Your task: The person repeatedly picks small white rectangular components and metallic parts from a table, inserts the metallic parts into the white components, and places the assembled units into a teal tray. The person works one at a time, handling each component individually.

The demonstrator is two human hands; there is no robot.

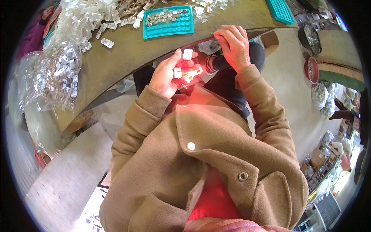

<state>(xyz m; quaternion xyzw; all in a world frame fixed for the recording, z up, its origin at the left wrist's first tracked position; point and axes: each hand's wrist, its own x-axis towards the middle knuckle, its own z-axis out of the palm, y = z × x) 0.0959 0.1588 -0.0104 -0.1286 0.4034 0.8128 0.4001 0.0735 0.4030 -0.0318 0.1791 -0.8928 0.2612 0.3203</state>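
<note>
My left hand [164,77] is closed around small white plastic pieces below the table's front edge. One white piece [187,54] stands up at the fingertips, and another white piece [177,72] lies lower against the palm. A bright red glow beside them washes out whatever else lies in the fingers. To the right, at the table's edge, my right hand [235,46] has its fingers curled and pressed together. Anything pinched there is too small or hidden to make out. Beyond both hands, a teal tray [170,31] holds many silver button-like discs [164,16] in its pockets.
Heaped clear plastic pieces [83,19] cover the table's [127,50] left side, beside a clear bag [50,77] of white pieces. Another teal tray [280,11] sits at the right end. A red basin [311,70] stands farther right. A person's purple sleeve [33,36] shows far left.
</note>
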